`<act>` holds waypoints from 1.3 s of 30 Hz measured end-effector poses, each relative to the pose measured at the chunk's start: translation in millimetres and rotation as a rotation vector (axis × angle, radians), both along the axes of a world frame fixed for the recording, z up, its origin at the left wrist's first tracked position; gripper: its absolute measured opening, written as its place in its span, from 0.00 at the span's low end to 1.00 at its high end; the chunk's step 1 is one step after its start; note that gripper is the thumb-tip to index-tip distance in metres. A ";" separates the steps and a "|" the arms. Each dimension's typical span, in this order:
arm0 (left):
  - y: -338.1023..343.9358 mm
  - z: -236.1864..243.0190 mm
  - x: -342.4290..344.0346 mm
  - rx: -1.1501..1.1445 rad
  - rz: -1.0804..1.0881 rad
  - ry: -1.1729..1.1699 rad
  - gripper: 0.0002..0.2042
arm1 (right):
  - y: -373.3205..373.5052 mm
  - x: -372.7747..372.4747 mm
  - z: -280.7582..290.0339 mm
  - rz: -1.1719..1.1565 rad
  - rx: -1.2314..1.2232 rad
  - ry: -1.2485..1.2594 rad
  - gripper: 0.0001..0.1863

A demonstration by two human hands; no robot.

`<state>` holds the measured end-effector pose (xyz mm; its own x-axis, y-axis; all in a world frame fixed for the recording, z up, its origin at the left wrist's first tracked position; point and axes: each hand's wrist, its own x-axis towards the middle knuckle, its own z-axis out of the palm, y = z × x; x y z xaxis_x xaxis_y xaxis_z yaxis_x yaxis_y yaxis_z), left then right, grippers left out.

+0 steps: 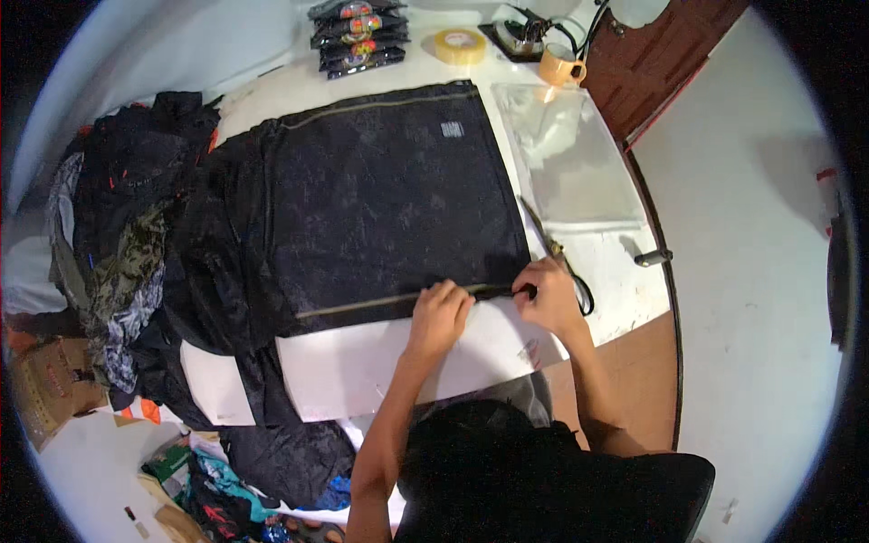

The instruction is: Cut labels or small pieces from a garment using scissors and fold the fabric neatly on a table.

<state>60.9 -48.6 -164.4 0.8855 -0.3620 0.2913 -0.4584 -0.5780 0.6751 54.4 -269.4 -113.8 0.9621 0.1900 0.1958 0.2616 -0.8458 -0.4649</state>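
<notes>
A black garment [389, 199] lies spread flat over the white table, with a pale seam line along its near and far edges and a small light label near its far right corner. My left hand [439, 315] pinches the near edge of this cloth, right of the middle. At the near right corner, my right hand [549, 294] has its fingers closed on the same edge. Scissors [555, 249] with black handles lie just beyond my right hand, partly against the cloth's right edge.
Right of the cloth lies a clear plastic bag [579, 167], with a small dark-handled tool [652, 258] nearby. Behind stand a tape roll [460, 47], a mug [561, 65] and stacked black packets [360, 38]. Piled clothes [136, 199] cover the left side; a cardboard box [59, 385] sits below.
</notes>
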 end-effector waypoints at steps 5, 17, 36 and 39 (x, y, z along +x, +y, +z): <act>1.7 31.8 -3.8 -0.125 -0.059 0.226 0.06 | 55.2 27.0 2.7 -0.008 0.338 -0.086 0.10; 188.6 3.3 -58.3 0.368 0.874 -0.065 0.31 | 102.9 52.2 -49.1 0.165 -0.155 -0.151 0.33; 250.6 62.6 9.8 0.517 0.801 0.179 0.16 | 244.0 72.7 -64.5 0.487 -0.019 -0.166 0.34; 236.9 69.6 -16.8 0.254 0.113 0.223 0.16 | 225.7 64.1 -60.1 0.519 0.000 -0.121 0.36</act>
<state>44.2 188.3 -94.8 0.9558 -0.2939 -0.0004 -0.2394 -0.7791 0.5793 118.5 -43.7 -173.9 0.7123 0.6350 0.2991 0.6972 -0.5912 -0.4054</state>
